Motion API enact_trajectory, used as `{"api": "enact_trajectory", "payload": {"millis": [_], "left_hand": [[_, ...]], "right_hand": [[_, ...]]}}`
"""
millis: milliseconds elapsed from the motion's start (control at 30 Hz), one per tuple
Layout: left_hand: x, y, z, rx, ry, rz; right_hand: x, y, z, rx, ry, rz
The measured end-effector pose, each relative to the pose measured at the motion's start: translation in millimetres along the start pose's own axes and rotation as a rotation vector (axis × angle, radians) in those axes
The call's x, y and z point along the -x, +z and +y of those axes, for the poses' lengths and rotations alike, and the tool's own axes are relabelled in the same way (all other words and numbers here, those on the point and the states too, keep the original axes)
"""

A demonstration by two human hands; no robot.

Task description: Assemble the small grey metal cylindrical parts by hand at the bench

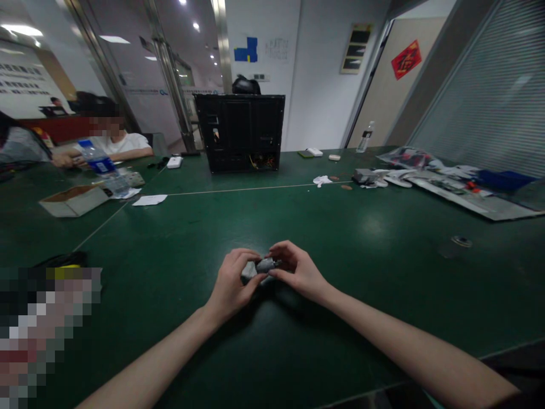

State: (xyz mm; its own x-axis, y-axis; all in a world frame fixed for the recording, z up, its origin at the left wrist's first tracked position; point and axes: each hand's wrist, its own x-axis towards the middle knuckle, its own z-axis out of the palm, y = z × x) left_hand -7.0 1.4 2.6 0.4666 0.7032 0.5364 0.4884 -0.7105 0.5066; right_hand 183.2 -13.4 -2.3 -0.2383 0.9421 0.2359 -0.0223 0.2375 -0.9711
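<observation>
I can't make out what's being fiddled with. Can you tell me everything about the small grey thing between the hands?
The small grey metal-looking part is mostly hidden. It looks dull and lumpy, with a short stub pointing right. The left hand and the right hand both pinch it, close to the dark green table. Finer detail is too small to tell.

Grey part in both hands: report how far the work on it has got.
Done: nothing finished shows. In hand: left hand and right hand pinch the small grey part at the green table. Left: the black computer case stands untouched at the far side.
</observation>
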Motion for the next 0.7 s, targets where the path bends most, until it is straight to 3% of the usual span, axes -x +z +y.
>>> {"api": "enact_trajectory", "payload": {"millis": [433,700], "left_hand": [[-1.2,1.3,3.4,-0.060,-0.044,-0.155],[-0.5,3.1,0.6,-0.090,-0.051,-0.191]], "right_hand": [[4.3,-2.7,-3.0,0.485,-0.164,-0.030],[6.2,-1.3,-1.6,0.601,-0.187,-0.053]]}}
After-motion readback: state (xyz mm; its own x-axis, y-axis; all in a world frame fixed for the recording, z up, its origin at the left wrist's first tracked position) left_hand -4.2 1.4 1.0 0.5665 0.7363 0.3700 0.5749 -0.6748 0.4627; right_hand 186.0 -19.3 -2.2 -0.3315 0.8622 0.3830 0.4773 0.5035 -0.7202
